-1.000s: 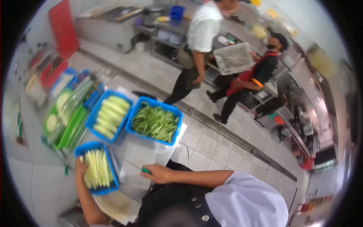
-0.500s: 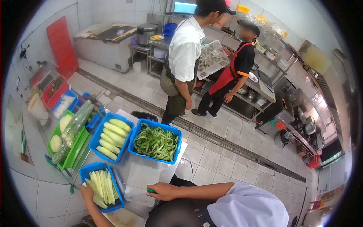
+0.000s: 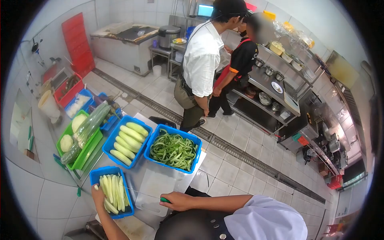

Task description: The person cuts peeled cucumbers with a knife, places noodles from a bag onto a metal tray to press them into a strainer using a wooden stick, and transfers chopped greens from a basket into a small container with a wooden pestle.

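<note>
My left hand [image 3: 98,197] is at the left rim of a blue basket [image 3: 127,200], its fingers closed on a pale cucumber strip. More cut cucumber strips [image 3: 113,190] lie lengthwise in that basket. My right hand [image 3: 180,201] is wrapped around the green handle of a knife [image 3: 164,199], over the near end of a white cutting board [image 3: 156,185]. The blade is hard to make out against the board. Beyond the board, a second blue basket holds whole peeled cucumbers [image 3: 129,140], and a third is full of green peelings [image 3: 174,152].
To the left, a green basket [image 3: 93,145] holds bagged long vegetables and round pale ones. A red crate [image 3: 69,96] stands behind it. Two co-workers [image 3: 204,60] stand across the floor drain [image 3: 236,146], beside steel shelving [image 3: 272,86].
The whole view has shifted, so the table sits farther right. Both hands keep nearly the same places. The co-worker in the red apron has turned, and the white perforated tray is now mostly hidden.
</note>
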The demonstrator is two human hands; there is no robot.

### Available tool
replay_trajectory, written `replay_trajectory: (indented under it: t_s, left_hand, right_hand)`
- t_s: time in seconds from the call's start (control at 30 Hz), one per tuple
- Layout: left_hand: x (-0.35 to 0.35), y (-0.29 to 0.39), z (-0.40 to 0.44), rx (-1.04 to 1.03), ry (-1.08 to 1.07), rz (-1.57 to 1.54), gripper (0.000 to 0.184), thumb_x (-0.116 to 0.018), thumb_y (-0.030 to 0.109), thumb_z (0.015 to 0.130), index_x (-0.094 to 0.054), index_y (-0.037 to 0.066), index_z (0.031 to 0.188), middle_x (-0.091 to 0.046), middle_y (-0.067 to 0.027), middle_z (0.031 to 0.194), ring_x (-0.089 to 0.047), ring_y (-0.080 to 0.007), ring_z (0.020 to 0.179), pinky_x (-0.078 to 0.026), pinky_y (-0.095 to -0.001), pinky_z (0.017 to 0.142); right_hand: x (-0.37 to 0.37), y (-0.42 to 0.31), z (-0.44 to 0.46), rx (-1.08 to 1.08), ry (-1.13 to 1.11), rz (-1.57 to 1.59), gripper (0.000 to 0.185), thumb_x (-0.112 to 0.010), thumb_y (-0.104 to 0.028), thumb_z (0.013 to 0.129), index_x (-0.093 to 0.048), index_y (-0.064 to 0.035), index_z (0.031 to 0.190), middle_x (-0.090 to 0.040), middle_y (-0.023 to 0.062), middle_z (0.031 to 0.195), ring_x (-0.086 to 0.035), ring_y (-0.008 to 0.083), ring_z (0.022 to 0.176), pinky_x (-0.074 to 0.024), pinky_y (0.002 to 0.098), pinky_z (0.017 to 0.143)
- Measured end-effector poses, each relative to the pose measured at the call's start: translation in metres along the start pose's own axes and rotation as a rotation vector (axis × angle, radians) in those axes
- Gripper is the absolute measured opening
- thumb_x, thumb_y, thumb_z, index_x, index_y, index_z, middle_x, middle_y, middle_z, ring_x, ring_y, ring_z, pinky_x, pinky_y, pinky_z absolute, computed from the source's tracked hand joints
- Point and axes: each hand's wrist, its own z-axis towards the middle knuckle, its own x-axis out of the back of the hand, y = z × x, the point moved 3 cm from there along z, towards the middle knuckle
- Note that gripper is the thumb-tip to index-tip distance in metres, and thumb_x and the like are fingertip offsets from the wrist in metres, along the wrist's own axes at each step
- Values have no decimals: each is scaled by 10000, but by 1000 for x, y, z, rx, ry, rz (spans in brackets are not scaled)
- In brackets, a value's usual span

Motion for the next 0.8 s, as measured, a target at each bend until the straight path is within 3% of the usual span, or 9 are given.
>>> replay_trajectory:
  t_s: [0.07,0.13,0.17,0.23,0.33,0.5,0.7,0.77,0.8]
  left_hand:
    - [3,-13,4,-57,-40,-28,402,-561,142,881,-547,-6,1254,-680,-253,1057,-683,-374,934,-527,-440,829]
    - [13,48,-27,76,-137,-96,392,-562,128,871,-557,6,1244,-679,-235,1001,-696,-324,802,-539,-417,710]
    - [14,53,-27,83,-132,-95,392,-562,128,871,-557,6,1244,-679,-235,1001,-696,-324,802,-539,-417,710]
    - [21,58,-29,-63,-14,63,402,-562,100,870,-535,19,1262,-662,-215,984,-684,-278,691,-533,-401,623]
    - [21,27,-1,-55,-65,28,399,-543,45,892,-511,13,1288,-634,-170,1006,-674,-244,691,-549,-375,642]
    - [19,30,6,-84,-114,-27,382,-515,30,909,-478,32,1290,-635,-181,988,-689,-240,725,-552,-381,647]
    - [-2,6,25,-147,-125,-262,319,-570,121,965,-533,17,1265,-664,-185,1041,-692,-250,869,-544,-367,792]
    - [6,16,17,-280,-55,106,386,-631,222,963,-581,-16,1263,-656,-196,1175,-660,-315,1025,-508,-424,933]
    - [8,19,14,-240,-91,142,385,-626,245,967,-601,-14,1250,-652,-199,1195,-637,-332,1077,-482,-435,969]
  right_hand:
    - [-1,-1,-1,-7,-23,22,374,-496,-386,1042,-559,-18,1051,-640,271,886,-619,478,892,-469,555,799]
    - [-1,0,-1,25,38,-22,373,-490,-389,1053,-562,-23,1051,-637,242,844,-632,441,832,-481,520,758]
    - [-1,-1,-2,29,29,-21,373,-490,-389,1053,-562,-23,1051,-637,242,844,-632,441,832,-481,520,758]
    - [1,-4,-2,3,1,-4,368,-503,-381,1041,-553,-16,1057,-641,273,894,-618,481,899,-468,555,799]
    - [-2,0,-1,3,-5,-32,366,-508,-380,1040,-552,-17,1062,-641,274,898,-619,481,898,-469,555,794]
    - [-1,-1,-3,7,-14,-36,365,-509,-380,1038,-553,-19,1067,-640,274,892,-617,484,890,-470,555,789]
    - [-3,4,-4,25,29,-51,367,-508,-382,1042,-568,-21,1053,-649,256,840,-629,468,830,-484,541,761]
    - [-4,5,-7,20,55,-42,372,-506,-387,1043,-567,-20,1055,-650,257,842,-629,469,830,-485,542,761]
    - [-6,7,-7,26,51,-52,371,-508,-386,1040,-567,-20,1054,-650,260,848,-630,469,835,-485,546,764]
